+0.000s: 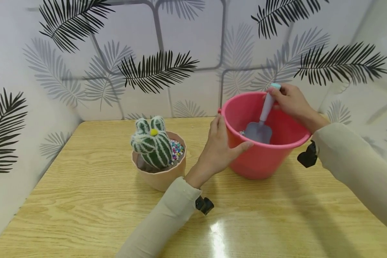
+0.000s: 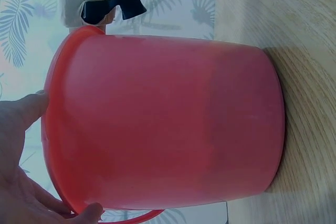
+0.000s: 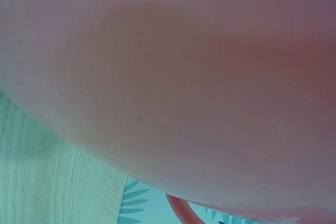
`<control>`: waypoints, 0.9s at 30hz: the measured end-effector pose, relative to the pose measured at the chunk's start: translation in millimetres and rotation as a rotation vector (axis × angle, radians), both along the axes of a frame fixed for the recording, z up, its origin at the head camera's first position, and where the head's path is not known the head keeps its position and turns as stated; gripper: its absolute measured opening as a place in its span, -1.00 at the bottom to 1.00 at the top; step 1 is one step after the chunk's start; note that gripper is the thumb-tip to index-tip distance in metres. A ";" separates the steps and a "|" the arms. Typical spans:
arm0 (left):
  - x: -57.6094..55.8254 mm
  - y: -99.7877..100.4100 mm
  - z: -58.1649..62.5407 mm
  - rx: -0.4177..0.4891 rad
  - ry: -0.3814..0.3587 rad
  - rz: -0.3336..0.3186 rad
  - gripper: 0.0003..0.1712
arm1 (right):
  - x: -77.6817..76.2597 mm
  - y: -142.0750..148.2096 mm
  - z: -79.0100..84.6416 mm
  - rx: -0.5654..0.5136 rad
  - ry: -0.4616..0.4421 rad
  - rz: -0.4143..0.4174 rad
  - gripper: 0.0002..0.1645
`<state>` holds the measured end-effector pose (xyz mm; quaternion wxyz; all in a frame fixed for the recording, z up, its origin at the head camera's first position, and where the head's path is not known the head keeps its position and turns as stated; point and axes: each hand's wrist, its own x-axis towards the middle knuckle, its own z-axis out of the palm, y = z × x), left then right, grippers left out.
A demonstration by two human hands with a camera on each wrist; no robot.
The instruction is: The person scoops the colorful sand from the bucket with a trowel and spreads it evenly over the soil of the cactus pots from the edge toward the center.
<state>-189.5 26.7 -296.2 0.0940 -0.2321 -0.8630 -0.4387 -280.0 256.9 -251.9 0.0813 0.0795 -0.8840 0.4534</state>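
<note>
A pink bucket (image 1: pixel 257 160) stands upright on the table. My left hand (image 1: pixel 217 147) rests at its near left rim, fingers spread and fairly straight along the outside, the thumb lying along the front rim. In the left wrist view the thumb and a fingertip of the left hand (image 2: pixel 23 156) touch the rim. My right hand (image 1: pixel 291 102), at the far right of the bucket, grips a small trowel (image 1: pixel 267 106) by the upper end of its pale handle. The grey blade points down inside the bucket, next to a few small beads (image 1: pixel 242 133).
Left of the bucket stands a peach pot (image 1: pixel 162 178) with a knitted green cactus (image 1: pixel 156 150) and colourful beads in it. The wooden table (image 1: pixel 84 211) meets a leaf-patterned wall (image 1: pixel 193 43). The bucket's wall (image 3: pixel 173 87) fills most of the right wrist view.
</note>
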 end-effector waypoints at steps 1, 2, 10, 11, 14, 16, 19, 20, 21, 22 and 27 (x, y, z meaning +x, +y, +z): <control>-0.1 0.0 -0.2 0.002 0.000 -0.001 0.15 | 0.3 -0.2 0.2 -0.001 0.011 -0.010 -0.42; -0.3 0.1 -0.1 0.004 0.000 -0.003 0.14 | 0.3 -0.5 0.3 -0.010 0.021 -0.016 -0.42; -0.4 -0.8 0.4 0.016 -0.008 -0.013 0.14 | 0.8 -2.5 1.9 0.012 -0.007 -0.030 -0.40; -0.4 -0.8 0.5 0.014 -0.009 -0.013 0.14 | 0.7 -2.6 1.9 0.027 -0.028 -0.026 -0.38; -0.5 -0.6 0.8 0.010 -0.013 -0.009 0.14 | -0.3 -3.1 2.0 0.063 -0.080 0.011 -0.37; -0.5 -0.3 1.0 0.008 -0.019 -0.009 0.14 | -1.4 -2.8 1.6 0.055 -0.094 0.043 -0.39; -0.5 -0.2 1.3 0.005 -0.023 -0.013 0.14 | -2.0 -2.2 0.3 0.005 -0.109 0.100 -0.43; -0.6 -0.3 1.3 0.004 -0.025 -0.014 0.14 | -1.8 -2.0 -0.1 -0.014 -0.117 0.114 -0.43; -0.7 -0.3 1.4 0.002 -0.024 -0.015 0.14 | -1.3 -1.9 -0.4 -0.035 -0.129 0.127 -0.43; -0.8 -0.2 1.4 0.000 -0.025 -0.015 0.14 | -1.0 -2.0 -0.6 -0.052 -0.143 0.142 -0.42; -0.8 -0.1 1.8 -0.001 -0.024 -0.011 0.14 | 0.8 -2.1 -1.0 -0.079 -0.213 0.188 -0.39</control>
